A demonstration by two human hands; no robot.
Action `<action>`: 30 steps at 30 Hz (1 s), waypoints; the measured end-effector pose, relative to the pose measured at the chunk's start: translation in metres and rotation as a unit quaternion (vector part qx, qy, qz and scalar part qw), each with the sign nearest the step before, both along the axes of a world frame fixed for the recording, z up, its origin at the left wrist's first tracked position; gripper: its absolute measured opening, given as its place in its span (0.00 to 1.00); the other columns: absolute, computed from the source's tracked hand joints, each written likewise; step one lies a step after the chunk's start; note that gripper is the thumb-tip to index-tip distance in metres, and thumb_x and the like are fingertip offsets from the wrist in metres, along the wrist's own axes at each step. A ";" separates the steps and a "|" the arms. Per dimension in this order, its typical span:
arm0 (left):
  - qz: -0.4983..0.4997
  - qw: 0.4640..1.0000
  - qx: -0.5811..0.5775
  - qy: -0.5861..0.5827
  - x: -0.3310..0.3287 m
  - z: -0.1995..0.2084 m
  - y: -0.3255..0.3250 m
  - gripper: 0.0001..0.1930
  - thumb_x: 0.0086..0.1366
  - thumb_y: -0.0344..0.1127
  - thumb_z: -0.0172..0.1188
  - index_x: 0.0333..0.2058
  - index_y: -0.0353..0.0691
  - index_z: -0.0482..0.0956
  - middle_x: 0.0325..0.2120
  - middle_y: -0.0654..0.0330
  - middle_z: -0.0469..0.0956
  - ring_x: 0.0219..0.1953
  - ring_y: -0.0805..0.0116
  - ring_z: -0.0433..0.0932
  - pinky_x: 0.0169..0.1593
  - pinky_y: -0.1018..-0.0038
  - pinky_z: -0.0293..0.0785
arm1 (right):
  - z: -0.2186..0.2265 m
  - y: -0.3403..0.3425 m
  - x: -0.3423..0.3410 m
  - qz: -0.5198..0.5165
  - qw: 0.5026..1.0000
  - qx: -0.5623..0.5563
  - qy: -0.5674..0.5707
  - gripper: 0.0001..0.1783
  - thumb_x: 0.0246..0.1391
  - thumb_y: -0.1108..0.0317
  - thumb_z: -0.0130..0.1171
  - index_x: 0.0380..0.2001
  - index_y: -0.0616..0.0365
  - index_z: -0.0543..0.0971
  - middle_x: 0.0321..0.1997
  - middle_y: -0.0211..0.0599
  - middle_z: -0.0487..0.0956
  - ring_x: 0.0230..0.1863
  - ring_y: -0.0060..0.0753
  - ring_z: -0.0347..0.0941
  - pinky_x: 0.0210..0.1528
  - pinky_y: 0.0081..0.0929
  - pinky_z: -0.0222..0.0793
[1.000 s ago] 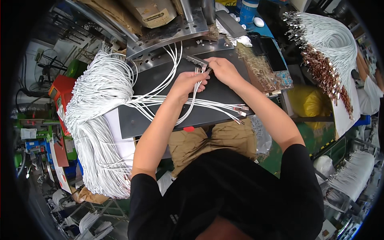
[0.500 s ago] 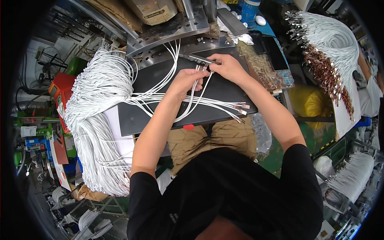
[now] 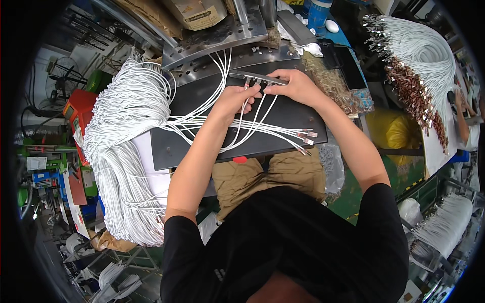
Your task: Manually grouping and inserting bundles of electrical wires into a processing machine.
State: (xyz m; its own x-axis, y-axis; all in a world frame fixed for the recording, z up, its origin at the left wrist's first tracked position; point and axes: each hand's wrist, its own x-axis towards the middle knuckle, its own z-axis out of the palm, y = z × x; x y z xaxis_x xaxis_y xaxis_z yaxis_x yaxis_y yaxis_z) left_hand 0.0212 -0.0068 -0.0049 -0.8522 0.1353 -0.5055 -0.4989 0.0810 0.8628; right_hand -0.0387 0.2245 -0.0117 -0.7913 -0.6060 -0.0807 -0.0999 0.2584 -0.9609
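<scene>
A narrow grey metal bar (image 3: pixel 247 75) with slots along its near side lies slanted between my hands. My right hand (image 3: pixel 297 86) is closed on the bar's right end, fingertips by one of the white cables. My left hand (image 3: pixel 236 100) pinches white cables (image 3: pixel 258 113) just below the bar, their ends close to its slots. Whether those ends sit inside the slots is partly hidden by my fingers. More loose cables with small clear-and-copper connector ends (image 3: pixel 308 135) lie across the black work surface (image 3: pixel 174 151) nearer to me.
A large bundle of white cables (image 3: pixel 126 111) hangs over the left side. Behind the work surface stands a perforated steel press plate (image 3: pixel 217 40). A phone (image 3: pixel 349 68), a blue container (image 3: pixel 318 14) and another cable bundle (image 3: pixel 424 45) are at the right.
The cables beneath the bar have spread apart. My right fingertips have come down toward the bar's near side, and the bar lies flatter; my left hand stays close to it.
</scene>
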 end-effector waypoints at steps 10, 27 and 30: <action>0.040 0.998 0.005 0.044 0.010 0.003 -0.014 0.16 0.68 0.47 0.63 0.36 0.38 0.84 0.25 0.68 0.79 0.25 0.79 0.77 0.31 0.83 0.70 | 0.000 0.000 -0.011 -0.053 0.998 0.041 0.017 0.22 0.53 0.61 0.71 0.47 0.62 0.82 0.38 0.34 0.84 0.39 0.19 0.77 0.44 0.21 0.71; -0.010 0.969 -0.205 0.137 0.025 0.010 -0.011 0.14 0.69 0.43 0.60 0.32 0.38 0.82 0.25 0.64 0.82 0.26 0.73 0.79 0.34 0.78 0.73 | 0.020 -0.001 0.000 0.008 0.992 0.119 0.031 0.17 0.55 0.57 0.68 0.42 0.58 0.83 0.34 0.33 0.83 0.37 0.24 0.77 0.41 0.23 0.70; -0.045 0.848 -0.472 0.237 0.019 0.018 -0.013 0.16 0.70 0.46 0.58 0.33 0.37 0.82 0.29 0.60 0.84 0.26 0.67 0.80 0.34 0.76 0.74 | 0.006 0.001 -0.012 -0.099 0.901 0.114 0.407 0.13 0.58 0.61 0.65 0.39 0.59 0.83 0.36 0.38 0.80 0.41 0.39 0.77 0.45 0.31 0.71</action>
State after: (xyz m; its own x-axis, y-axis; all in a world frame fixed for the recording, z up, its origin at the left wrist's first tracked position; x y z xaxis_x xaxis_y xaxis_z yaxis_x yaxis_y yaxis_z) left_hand 0.0407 -0.0197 0.0131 -0.9976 -0.0639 -0.0275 -0.0691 0.8659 0.4954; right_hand -0.0503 0.2250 -0.0053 -0.7350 -0.4880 0.4708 -0.6781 0.5297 -0.5096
